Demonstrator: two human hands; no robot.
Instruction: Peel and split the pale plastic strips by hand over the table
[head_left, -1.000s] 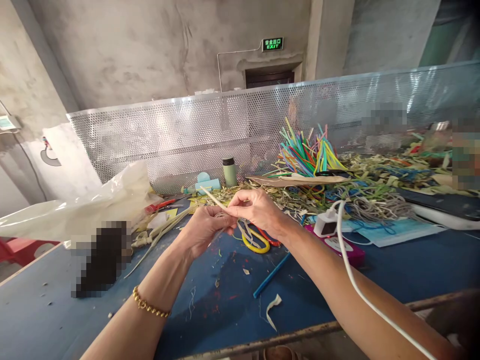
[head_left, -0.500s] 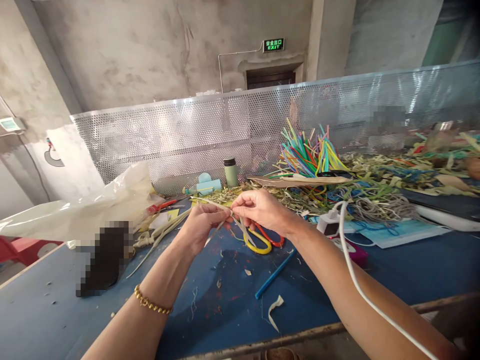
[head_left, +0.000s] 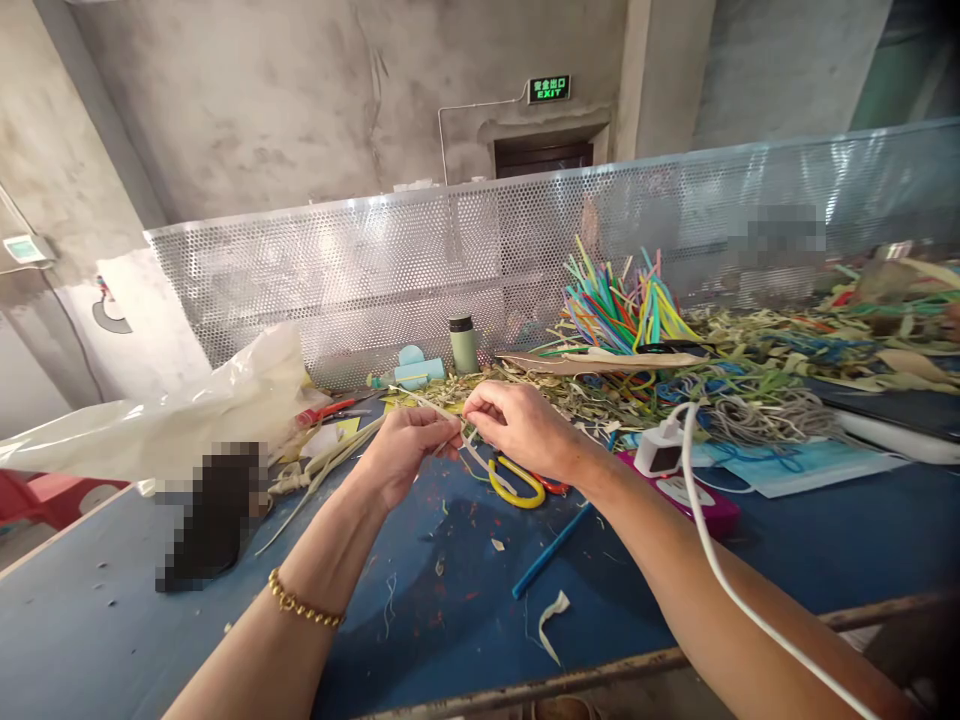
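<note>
My left hand is closed, thumb against fingers, on thin pale plant-fibre strips. One strip runs up and left above the knuckles; another hangs down to the right. Close beside the left thumb, my right hand pinches at the strips with thumb and forefinger. What lies between those fingertips is mostly hidden. Just below the right hand are handles of yellow and red, partly covered by it. A blue stick lies nearer me, with a curled pale scrap close to it.
Behind my hands are piled dry strips, colourful pipe cleaners and a green bottle. A purple power strip with a white cable sits right. Left are a blurred dark object and plastic sheeting.
My right hand has drawn slightly up and away from the left fingertips, its forearm shifting to uncover more of the power strip. The hanging strip has shifted. My left hand stays nearly still.
</note>
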